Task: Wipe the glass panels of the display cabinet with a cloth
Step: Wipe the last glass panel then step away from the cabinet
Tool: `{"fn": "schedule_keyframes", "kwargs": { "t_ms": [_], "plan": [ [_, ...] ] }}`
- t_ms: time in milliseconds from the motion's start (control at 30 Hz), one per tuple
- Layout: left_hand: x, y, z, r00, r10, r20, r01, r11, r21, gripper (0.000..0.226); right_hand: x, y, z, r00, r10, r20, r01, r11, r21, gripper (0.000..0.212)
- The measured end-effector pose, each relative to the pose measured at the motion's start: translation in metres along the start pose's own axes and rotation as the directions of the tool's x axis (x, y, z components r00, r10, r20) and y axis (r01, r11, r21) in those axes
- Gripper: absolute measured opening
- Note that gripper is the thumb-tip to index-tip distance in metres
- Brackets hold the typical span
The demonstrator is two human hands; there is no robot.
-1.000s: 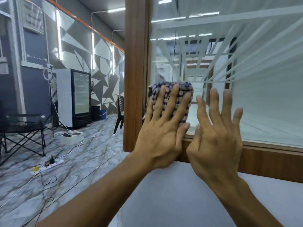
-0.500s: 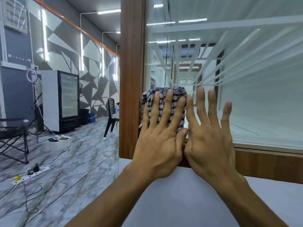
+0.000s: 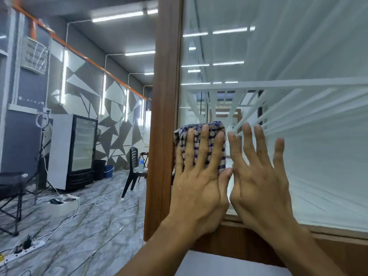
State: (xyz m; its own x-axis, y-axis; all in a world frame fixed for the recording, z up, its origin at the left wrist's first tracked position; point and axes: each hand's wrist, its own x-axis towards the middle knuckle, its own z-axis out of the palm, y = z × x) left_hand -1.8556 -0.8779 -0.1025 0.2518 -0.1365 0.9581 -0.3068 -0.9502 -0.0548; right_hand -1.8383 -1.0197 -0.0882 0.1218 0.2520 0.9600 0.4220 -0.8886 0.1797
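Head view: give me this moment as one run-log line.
left hand: flat, pressing cloth on glass panel | right hand: open, fingers spread at same panel | zone: lower corner beside wooden frame

The room is bright and evenly lit by white tube lights (image 3: pixel 117 16) overhead and vertical strips (image 3: pixel 64 76) on the patterned wall (image 3: pixel 83 90). The glass panel (image 3: pixel 298 56) mirrors those tubes as pale streaks — glare that washes its right side milky. Shadows are soft and faint. Wide-angle bending bows the wooden frame (image 3: pixel 165 116) — the top left corner smears, and fine detail is slightly soft.
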Motion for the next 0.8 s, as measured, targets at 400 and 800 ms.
{"fn": "schedule_keyframes", "kwargs": {
  "t_ms": [400,800],
  "plan": [
    [0.288,-0.021,-0.055,0.979,-0.006,-0.203,0.013,0.999,0.03,0.064,0.295,0.062,-0.042,0.989,-0.127,-0.08,0.118,0.988,-0.104,0.062],
    [0.493,-0.037,-0.114,0.989,-0.01,-0.146,0.022,0.997,0.075,0.067,0.441,0.085,-0.071,0.984,-0.036,-0.174,0.055,0.993,0.107,0.063]
  ]
}}
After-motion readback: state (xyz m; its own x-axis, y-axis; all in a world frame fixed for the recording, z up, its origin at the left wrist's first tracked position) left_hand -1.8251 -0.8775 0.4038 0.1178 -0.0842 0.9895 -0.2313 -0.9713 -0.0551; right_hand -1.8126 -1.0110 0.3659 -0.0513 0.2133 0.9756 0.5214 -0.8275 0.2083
